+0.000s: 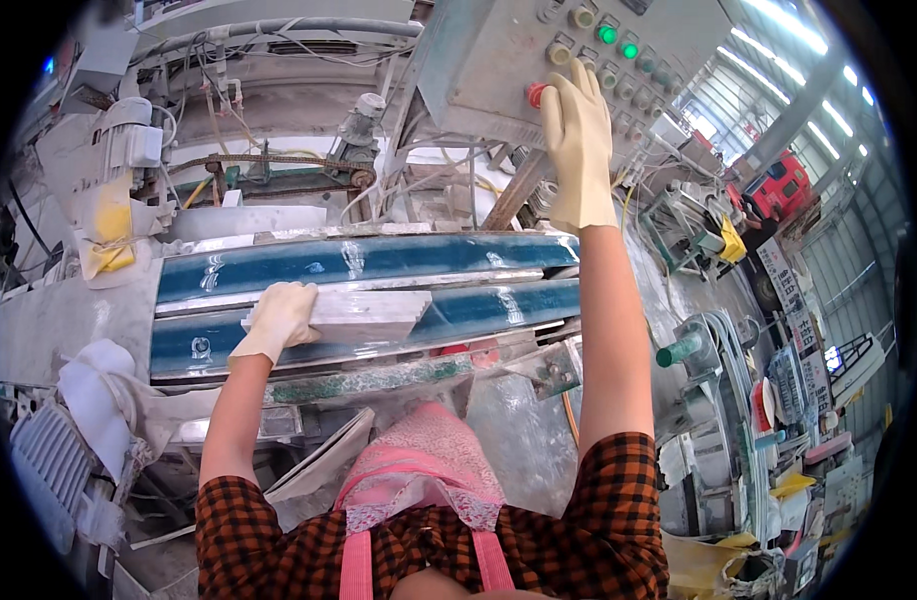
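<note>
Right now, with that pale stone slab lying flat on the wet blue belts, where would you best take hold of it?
Probably by its two short ends, coming from the near side. The stone slab lies flat and long across the blue belts, so its ends are free. The left hand already rests on its left end; the right hand is up at the control panel.

Factory floor: control panel [539,60], conveyor belt [369,260]

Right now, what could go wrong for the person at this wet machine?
The left hand rests on a pale slab lying on the wet blue belts; it might slip or get pinched if they run. The right hand reaches up beside the red button on the control panel, so eyes may leave the slab.
</note>
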The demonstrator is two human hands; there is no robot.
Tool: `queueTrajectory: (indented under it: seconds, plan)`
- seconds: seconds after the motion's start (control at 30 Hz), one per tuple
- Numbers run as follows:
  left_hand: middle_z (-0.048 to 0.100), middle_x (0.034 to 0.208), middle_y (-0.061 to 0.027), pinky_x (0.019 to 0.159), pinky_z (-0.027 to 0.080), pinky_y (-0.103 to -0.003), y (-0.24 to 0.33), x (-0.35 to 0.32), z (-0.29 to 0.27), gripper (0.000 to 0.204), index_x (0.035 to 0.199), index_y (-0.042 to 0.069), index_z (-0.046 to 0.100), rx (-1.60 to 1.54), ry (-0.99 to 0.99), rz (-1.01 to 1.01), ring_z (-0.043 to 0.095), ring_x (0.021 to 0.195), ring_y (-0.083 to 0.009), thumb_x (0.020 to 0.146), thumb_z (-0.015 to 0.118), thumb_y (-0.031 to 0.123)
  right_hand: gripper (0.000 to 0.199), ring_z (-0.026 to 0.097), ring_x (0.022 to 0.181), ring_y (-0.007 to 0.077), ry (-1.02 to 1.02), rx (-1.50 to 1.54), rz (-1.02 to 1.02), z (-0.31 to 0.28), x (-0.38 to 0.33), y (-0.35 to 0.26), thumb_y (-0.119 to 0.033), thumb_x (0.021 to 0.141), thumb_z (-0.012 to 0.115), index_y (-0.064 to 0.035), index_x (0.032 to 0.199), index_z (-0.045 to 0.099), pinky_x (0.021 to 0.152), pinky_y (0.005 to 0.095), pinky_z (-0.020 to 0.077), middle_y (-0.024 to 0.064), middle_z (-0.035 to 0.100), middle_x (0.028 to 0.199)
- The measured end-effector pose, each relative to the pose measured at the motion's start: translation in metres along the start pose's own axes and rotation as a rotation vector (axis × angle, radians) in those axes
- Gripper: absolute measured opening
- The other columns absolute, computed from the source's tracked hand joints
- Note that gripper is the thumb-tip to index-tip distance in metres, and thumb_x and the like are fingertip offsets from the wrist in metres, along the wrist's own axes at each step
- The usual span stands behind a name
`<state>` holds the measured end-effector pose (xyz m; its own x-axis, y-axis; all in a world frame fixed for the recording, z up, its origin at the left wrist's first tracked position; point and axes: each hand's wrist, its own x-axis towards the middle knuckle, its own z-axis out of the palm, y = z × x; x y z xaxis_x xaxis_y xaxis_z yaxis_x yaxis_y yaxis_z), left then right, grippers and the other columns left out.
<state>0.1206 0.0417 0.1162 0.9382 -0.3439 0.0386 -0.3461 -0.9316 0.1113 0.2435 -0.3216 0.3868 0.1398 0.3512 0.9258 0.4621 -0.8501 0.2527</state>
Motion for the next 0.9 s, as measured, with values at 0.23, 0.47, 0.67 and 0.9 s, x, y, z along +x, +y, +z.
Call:
queueTrajectory:
  seconds: [0.23, 0.47, 0.67, 0.9]
  plan:
    - [0.073, 0.101, -0.0192, 0.090, 0.057, -0.045, 0.010, 0.005, -0.001, 0.060, 0.102, 0.003, 0.068, 0.009, 0.008, -0.003, 0.070, 0.100, -0.0379, 0.061, 0.093, 0.038, 0.027, 0.058, 0.121, 0.0374, -0.056, -0.025, 0.013, 0.023, 0.014, -0.001, -0.028, 0.095, 0.058, -0.0050, 0.097, 0.073, 0.097, 0.0464, 0.0449, 0.0195, 0.066, 0.125]
    - [0.072, 0.095, -0.0191, 0.084, 0.057, -0.049, 0.001, 0.005, 0.007, 0.053, 0.096, 0.003, 0.068, -0.030, -0.009, -0.026, 0.070, 0.094, -0.0401, 0.059, 0.093, 0.033, 0.027, 0.063, 0.118, 0.0397, 0.067, -0.086, -0.046, 0.040, 0.018, 0.011, -0.029, 0.098, 0.065, -0.0044, 0.105, 0.074, 0.103, 0.0465, 0.0486, 0.0202, 0.070, 0.121]
    - [0.075, 0.085, -0.0166, 0.074, 0.060, -0.044, 0.008, 0.009, 0.022, 0.037, 0.085, 0.003, 0.075, -0.107, 0.049, -0.031, 0.075, 0.086, -0.0349, 0.061, 0.089, 0.027, 0.039, 0.059, 0.127, 0.0400, -0.195, -0.224, -0.217, 0.034, 0.013, 0.064, -0.036, 0.103, 0.059, -0.0021, 0.118, 0.072, 0.109, 0.0458, 0.0456, 0.0236, 0.064, 0.134]
    - [0.075, 0.084, -0.0133, 0.073, 0.060, -0.042, 0.001, 0.002, 0.019, 0.038, 0.084, 0.007, 0.075, -0.062, -0.020, -0.065, 0.075, 0.085, -0.0325, 0.063, 0.094, 0.032, 0.053, 0.061, 0.121, 0.0369, -0.312, 0.015, 0.147, 0.053, 0.020, 0.032, -0.046, 0.103, 0.054, 0.0012, 0.120, 0.070, 0.101, 0.0432, 0.0465, 0.0196, 0.067, 0.130]
